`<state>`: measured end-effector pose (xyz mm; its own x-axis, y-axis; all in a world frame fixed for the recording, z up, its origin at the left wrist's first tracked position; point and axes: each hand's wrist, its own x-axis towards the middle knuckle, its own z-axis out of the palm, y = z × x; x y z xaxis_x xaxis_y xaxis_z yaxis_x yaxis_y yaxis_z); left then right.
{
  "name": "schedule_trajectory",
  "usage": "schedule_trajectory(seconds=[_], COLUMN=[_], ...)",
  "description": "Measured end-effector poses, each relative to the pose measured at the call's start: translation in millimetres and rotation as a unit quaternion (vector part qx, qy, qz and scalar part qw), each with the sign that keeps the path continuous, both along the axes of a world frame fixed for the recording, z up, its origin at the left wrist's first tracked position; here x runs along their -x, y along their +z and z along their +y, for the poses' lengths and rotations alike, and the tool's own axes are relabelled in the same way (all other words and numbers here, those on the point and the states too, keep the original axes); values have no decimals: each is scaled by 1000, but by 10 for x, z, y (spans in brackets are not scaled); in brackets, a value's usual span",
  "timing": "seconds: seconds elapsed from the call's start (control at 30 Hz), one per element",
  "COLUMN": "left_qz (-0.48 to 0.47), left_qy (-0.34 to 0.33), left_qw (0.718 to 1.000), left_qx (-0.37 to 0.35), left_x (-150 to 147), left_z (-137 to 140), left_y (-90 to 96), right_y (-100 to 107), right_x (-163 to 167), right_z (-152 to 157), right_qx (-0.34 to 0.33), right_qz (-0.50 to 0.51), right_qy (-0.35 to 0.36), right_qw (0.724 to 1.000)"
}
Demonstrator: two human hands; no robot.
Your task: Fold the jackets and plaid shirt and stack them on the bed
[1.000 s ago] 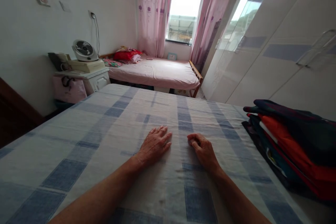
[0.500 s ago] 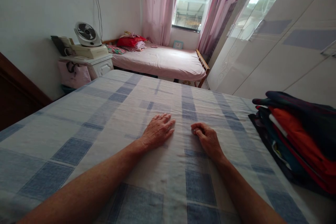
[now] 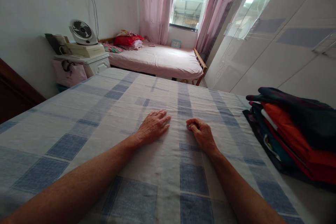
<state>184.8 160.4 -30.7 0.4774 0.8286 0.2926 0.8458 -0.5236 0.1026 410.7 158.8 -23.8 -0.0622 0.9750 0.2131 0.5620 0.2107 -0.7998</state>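
My left hand (image 3: 154, 124) lies flat, palm down, on the blue and white checked bedsheet (image 3: 168, 168), its fingers stretched out and slightly apart. Just to its right, across a short gap, my right hand (image 3: 201, 131) rests on the same sheet with its fingers curled in and the thumb near the index finger. Nothing shows in either hand. Beyond the right forearm, a pile of folded clothes (image 3: 294, 122), dark on top with orange, red and teal layers, sits on the bed.
A second bed with a pink sheet (image 3: 160, 56) stands below the window, carrying a red bundle (image 3: 128, 39) and a small blue clock (image 3: 175, 43). At left, a white fan (image 3: 83, 32) tops a box on a nightstand (image 3: 96, 65). White wardrobes (image 3: 262, 63) line the right side.
The view has shifted slightly, so the room and clothes appear a little further left. Both hands keep nearly the same pose and place on the sheet.
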Motion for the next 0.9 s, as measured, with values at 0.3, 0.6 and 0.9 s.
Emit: schedule_trajectory(seconds=[0.3,0.6,0.9], left_qz=[-5,-4,-10], left_qy=[4,7,8], left_qw=[1000,1000,1000], left_qx=[-5,4,7], left_x=[3,-2,-2], left_z=[14,10,11], left_y=[-20,3,6], right_y=[-2,-2,-14], right_x=[-3,-7,-15], right_z=[-2,3,9], right_qx=[-1,-9,-3], right_qz=[4,3,5], right_qy=[4,9,9], right_qw=[1000,1000,1000])
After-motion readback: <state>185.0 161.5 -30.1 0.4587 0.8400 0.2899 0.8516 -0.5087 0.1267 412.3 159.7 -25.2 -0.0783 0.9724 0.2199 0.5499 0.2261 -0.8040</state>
